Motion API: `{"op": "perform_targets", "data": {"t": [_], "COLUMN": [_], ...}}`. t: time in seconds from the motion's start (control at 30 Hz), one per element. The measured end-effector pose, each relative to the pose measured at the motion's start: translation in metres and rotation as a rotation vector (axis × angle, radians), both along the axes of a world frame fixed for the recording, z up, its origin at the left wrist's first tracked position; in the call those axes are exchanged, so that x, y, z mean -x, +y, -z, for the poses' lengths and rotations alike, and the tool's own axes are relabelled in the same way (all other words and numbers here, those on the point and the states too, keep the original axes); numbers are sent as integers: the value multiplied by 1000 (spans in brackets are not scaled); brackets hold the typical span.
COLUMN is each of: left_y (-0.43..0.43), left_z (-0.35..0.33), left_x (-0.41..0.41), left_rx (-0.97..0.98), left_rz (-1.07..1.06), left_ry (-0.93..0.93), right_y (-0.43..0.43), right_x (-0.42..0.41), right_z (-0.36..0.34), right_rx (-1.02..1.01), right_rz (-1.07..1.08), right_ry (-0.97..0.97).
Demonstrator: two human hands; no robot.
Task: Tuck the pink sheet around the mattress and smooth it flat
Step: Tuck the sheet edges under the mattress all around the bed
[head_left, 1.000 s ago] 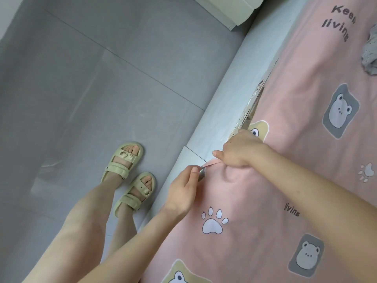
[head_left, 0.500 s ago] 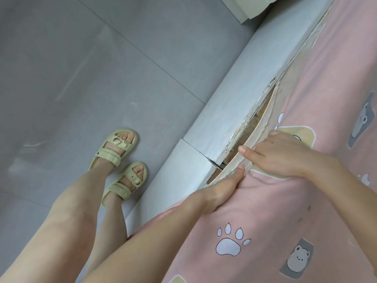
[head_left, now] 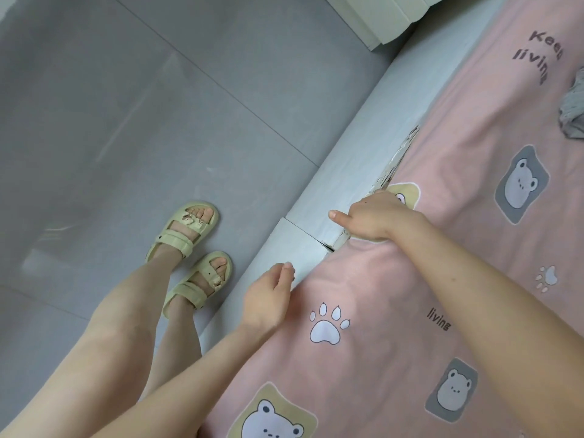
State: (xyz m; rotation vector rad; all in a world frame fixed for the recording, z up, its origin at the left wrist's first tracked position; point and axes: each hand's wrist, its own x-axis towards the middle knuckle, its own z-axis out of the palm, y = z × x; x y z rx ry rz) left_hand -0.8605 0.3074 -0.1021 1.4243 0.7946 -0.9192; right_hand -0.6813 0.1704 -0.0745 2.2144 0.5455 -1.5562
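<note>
The pink sheet point(head_left: 395, 279), printed with bears and paw marks, covers the mattress on the right and lies fairly flat. Its left edge runs along the white bed frame point(head_left: 357, 159). My right hand point(head_left: 376, 216) rests at that edge by a yellow bear patch, index finger pointing out over the frame, the other fingers curled with nothing in them. My left hand point(head_left: 268, 295) hovers at the sheet's edge lower down, fingers loosely bent, holding nothing.
Grey tiled floor point(head_left: 126, 121) lies on the left, with my legs and pale green sandals point(head_left: 189, 235) beside the bed. A cream cabinet corner point(head_left: 379, 20) stands at the top. A grey cloth point(head_left: 572, 115) lies on the sheet at the right edge. The frame's paint is chipped near my right hand.
Both hands have come out of the gap between mattress and frame. The gap has closed and the sheet's edge now sits against the frame. The view has pulled back.
</note>
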Motion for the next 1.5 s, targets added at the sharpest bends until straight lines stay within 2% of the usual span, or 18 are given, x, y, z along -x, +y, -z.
{"op": "perform_targets", "data": {"t": [0.1,0.2,0.3,0.4,0.47,0.53,0.63,0.7,0.83,1.0,1.1,1.27,1.37,1.4,1.5], "left_y": [-10,-24,-33,-33,-28,-19,3,23,42,40,41,45,45,46,48], "left_z": [-6,2,14,21,22,20,14,6,-7,-2,4,6,11,12,15], "left_x": [7,22,26,23,19,16,33,61,92,94,108,132,158,168,191], "left_rx": [163,267,386,479,508,478,230,148,281,299,309,237,240,243,228], "left_rz": [132,121,148,131,156,207,80,36,198,333,347,319,265,257,283], "left_ry": [-2,157,291,347,371,323,212,184,278,296,288,225,210,222,247], "right_y": [4,7,10,8,7,15,31,35,44,67,73,68,59,59,74], "right_x": [7,20,51,77,89,96,96,99,110,148,175,219,246,252,257], "right_z": [-1,-14,-27,-21,-8,6,18,19,15,13,11,-3,-9,-10,-8], "right_rx": [-33,-194,-292,-289,-209,-135,48,132,129,77,36,-172,-284,-306,-250], "right_rz": [-34,-62,-124,-270,-354,-359,-308,-271,-176,-78,-99,-356,-302,-304,-338], "right_ry": [-8,-91,-63,-31,-1,35,126,167,211,289,235,-37,-234,-256,-129]}}
